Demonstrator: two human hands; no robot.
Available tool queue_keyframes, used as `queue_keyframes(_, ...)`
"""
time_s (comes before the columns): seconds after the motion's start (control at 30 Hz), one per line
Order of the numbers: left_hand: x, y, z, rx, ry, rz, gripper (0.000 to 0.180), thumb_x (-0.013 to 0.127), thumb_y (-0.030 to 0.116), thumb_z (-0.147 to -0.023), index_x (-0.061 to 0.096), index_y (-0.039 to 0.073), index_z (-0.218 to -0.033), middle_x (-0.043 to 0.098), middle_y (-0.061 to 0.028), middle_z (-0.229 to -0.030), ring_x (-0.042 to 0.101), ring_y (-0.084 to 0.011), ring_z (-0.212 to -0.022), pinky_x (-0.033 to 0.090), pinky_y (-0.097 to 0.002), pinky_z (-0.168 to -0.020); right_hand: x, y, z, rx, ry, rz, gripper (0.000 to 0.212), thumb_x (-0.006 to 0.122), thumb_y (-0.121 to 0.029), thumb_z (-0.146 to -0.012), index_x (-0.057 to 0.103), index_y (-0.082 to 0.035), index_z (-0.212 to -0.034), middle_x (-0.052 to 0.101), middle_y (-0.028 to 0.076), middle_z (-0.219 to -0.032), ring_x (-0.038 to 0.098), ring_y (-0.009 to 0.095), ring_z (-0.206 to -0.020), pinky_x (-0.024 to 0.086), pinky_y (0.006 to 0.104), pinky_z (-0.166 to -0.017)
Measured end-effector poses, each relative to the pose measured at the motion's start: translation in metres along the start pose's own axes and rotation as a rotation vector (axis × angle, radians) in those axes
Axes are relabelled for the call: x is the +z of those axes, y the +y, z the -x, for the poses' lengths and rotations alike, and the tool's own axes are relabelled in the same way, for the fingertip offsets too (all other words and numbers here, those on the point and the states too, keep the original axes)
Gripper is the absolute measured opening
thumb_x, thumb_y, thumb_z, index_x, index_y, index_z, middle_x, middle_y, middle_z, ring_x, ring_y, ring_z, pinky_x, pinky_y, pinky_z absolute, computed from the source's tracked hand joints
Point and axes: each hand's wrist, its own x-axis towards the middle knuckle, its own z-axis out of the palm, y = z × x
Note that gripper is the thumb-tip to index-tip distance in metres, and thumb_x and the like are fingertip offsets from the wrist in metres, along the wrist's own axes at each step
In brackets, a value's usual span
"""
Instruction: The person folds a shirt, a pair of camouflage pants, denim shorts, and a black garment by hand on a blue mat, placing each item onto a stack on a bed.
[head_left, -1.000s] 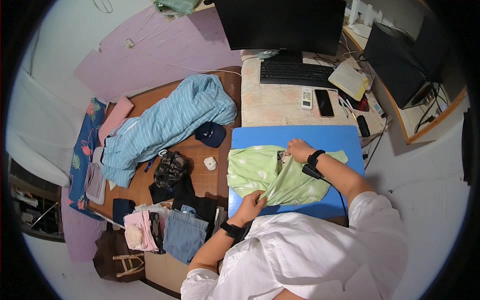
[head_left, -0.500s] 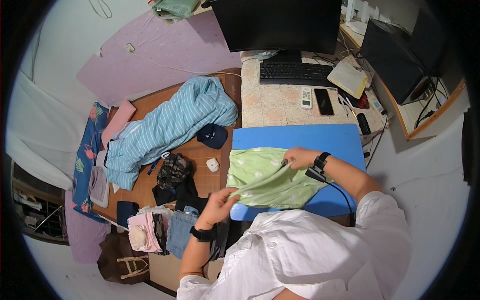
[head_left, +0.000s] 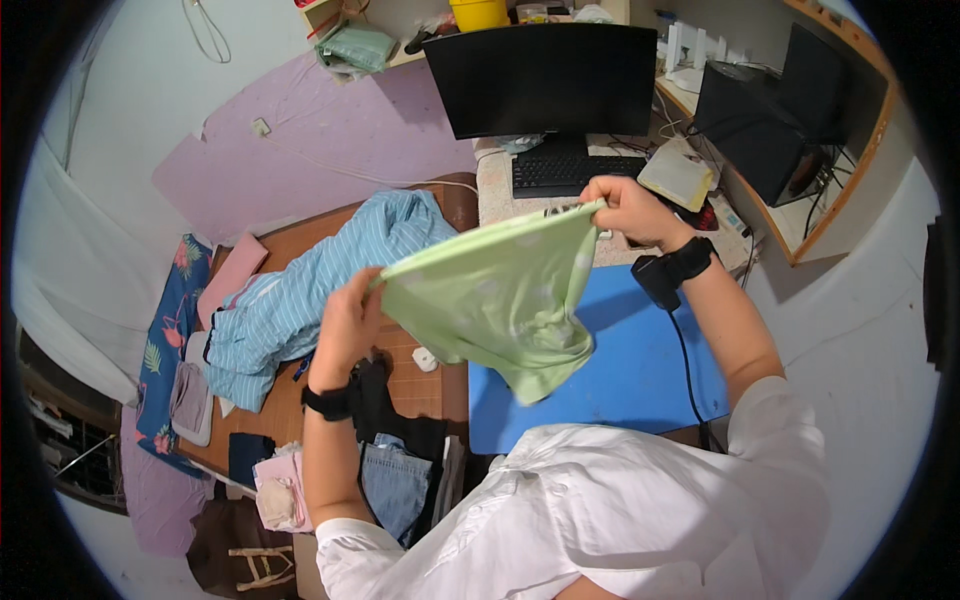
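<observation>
A light green garment [head_left: 490, 290] with pale spots hangs stretched in the air between my hands; whether it is a top or shorts I cannot tell. My left hand [head_left: 350, 310] pinches its upper left corner. The opposite upper corner is gripped in my right hand [head_left: 625, 208], held higher and farther away. The cloth's lower end dangles over the left part of a blue board [head_left: 640, 360] in front of me. Black bands with small devices circle both wrists, and a cable runs down from the right one.
Beyond the board stand a keyboard [head_left: 555, 175] and a monitor [head_left: 545, 80]. To the left, a brown mat bears a blue striped cloth [head_left: 330, 255], folded jeans [head_left: 395, 480] and pink clothes [head_left: 280, 490]. A wooden shelf with a black box [head_left: 750, 130] juts out at the right.
Both hands have lifted the green garment off the blue board, up and away from me. It now hangs spread out by its upper edge. My head view has tilted slightly upward.
</observation>
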Motion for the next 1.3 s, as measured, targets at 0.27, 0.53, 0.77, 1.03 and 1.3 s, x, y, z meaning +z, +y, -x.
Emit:
queue_keyframes(0.27, -0.029, 0.035, -0.076, 0.074, 0.136, 0.34, 0.021, 0.041, 0.001, -0.09, 0.05, -0.004, -0.107, 0.058, -0.0072, -0.082, 0.057, -0.0092, -0.063, 0.048, -0.0215, -0.052, -0.02, -0.094, 0.033, -0.346, 0.284, 0.186, 0.013, 0.051, 0.0, -0.073, 0.051, -0.001, -0.086, 0.05, -0.002, -0.077, 0.047, 0.004, -0.071, 0.04, 0.0184, -0.062)
queue_keyframes(0.53, -0.008, 0.046, -0.114, 0.263, 0.144, 0.474, 0.021, 0.038, -0.003, -0.089, 0.051, -0.005, -0.106, 0.06, -0.0109, -0.088, 0.06, -0.0155, -0.078, 0.05, -0.0266, -0.072, -0.015, -0.125, 0.076, -0.422, 0.552, 0.286, 0.018, 0.053, 0.002, -0.073, 0.054, 0.001, -0.091, 0.053, -0.001, -0.081, 0.049, 0.004, -0.073, 0.042, 0.0181, -0.064)
queue_keyframes(0.77, 0.031, 0.044, -0.157, 0.223, 0.062, 0.42, 0.02, 0.038, -0.002, -0.089, 0.05, -0.007, -0.104, 0.057, -0.01, -0.092, 0.056, -0.0155, -0.085, 0.047, -0.0278, -0.08, -0.026, -0.106, 0.094, -0.343, 0.609, 0.322, 0.017, 0.055, 0.0, -0.073, 0.055, 0.003, -0.09, 0.054, 0.0, -0.08, 0.051, 0.006, -0.076, 0.045, 0.022, -0.068)
queue_keyframes(1.03, 0.105, 0.072, -0.204, 0.341, 0.027, 0.397, 0.014, 0.045, 0.003, -0.087, 0.052, -0.002, -0.099, 0.061, -0.0109, -0.08, 0.061, -0.017, -0.073, 0.048, -0.0265, -0.066, -0.069, -0.061, 0.116, -0.112, 0.774, 0.38, 0.014, 0.055, 0.0, -0.073, 0.053, 0.002, -0.087, 0.052, -0.002, -0.077, 0.049, 0.005, -0.069, 0.043, 0.0196, -0.06)
queue_keyframes(1.3, 0.137, 0.125, -0.225, 0.432, -0.064, 0.891, 0.015, 0.039, -0.002, -0.085, 0.052, -0.004, -0.092, 0.058, -0.0073, -0.084, 0.057, -0.0116, -0.077, 0.048, -0.0244, -0.073, -0.031, -0.125, 0.187, -0.373, 0.807, 0.494, 0.015, 0.056, 0.005, -0.072, 0.05, 0.0, -0.085, 0.05, 0.003, -0.087, 0.047, 0.008, -0.08, 0.04, 0.0214, -0.071)
